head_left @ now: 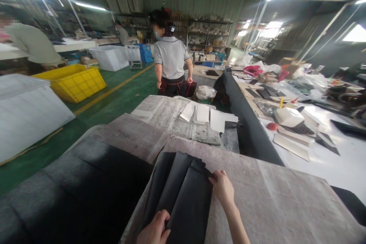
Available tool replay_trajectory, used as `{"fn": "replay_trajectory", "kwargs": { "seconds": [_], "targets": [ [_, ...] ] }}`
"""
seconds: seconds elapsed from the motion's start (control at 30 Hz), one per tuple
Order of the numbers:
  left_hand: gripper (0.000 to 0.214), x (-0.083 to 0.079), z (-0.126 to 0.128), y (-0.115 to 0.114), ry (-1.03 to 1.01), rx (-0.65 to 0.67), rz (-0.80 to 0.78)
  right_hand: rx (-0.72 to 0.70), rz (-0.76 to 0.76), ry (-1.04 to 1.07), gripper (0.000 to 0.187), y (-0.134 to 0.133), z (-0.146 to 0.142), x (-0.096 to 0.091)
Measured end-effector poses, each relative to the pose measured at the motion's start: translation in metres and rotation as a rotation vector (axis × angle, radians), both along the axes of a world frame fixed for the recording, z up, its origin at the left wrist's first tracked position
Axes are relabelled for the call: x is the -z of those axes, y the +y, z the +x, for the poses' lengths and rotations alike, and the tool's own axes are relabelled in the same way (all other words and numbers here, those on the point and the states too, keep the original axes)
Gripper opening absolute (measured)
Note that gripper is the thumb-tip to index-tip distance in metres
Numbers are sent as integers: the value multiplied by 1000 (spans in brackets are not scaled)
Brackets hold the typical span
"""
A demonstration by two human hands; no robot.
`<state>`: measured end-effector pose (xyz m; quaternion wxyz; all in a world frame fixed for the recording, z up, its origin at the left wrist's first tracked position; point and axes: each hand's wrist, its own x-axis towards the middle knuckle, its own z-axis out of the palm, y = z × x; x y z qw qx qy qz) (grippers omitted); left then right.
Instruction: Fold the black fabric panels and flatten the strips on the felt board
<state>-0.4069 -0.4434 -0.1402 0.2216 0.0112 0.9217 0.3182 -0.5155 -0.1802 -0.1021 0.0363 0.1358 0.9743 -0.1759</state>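
Observation:
Several black flat sheets [191, 194], perhaps leather or coated board, lie fanned out and overlapping on a worn grey-brown work surface [274, 194]. My right hand [223, 188] pinches the upper right corner of the topmost sheet between thumb and fingers. At the lower left, my left hand [156, 228] is closed over the near edge of the sheets, thumb on top; part of it is cut off by the frame. A large dark covering [94, 183] spreads over the surface to the left of the sheets.
White pieces [202, 113] lie on the surface ahead. To the right, a long table [340, 160] carries a white container [288, 117], a red round object [272, 126] and plastic bags. A person [171, 59] stands ahead. Yellow [77, 84] and white bins [31, 114] stand left.

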Motion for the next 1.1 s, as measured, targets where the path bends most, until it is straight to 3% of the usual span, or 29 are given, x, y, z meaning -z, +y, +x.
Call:
{"fn": "replay_trajectory", "kwargs": {
  "seconds": [0.1, 0.2, 0.3, 0.43, 0.57, 0.63, 0.77, 0.87, 0.97, 1.1],
  "targets": [
    [33, 0, 0, 0, -1, -4, 9, -7, -68, 50, 9, -1, 8, 4],
    [44, 6, 0, -2, 42, -26, 69, -49, -322, 198, 19, -4, 19, 4],
    [51, 16, 1, -4, 71, -78, 140, -142, -561, 344, 27, -8, 29, -5],
    [37, 24, 3, -3, 179, -174, 260, -170, -709, 369, 28, -13, 38, -25],
    [19, 25, 6, 1, 283, -204, 314, -161, -801, 358, 27, -19, 36, -36],
    [23, 26, 8, 2, 324, -252, 325, -141, -847, 363, 27, -24, 31, -38],
    [37, 28, 9, 3, 368, -469, 329, -141, -916, 340, 28, -37, 22, -41],
    [48, 28, 7, 3, 387, -423, 368, -164, -935, 308, 28, -46, 20, -44],
    [38, 23, 4, 1, 379, -344, 327, -170, -929, 307, 29, -50, 21, -48],
    [36, -1, -8, -3, 535, -352, 315, -184, -875, 313, 29, -52, 23, -53]
  ]
}}
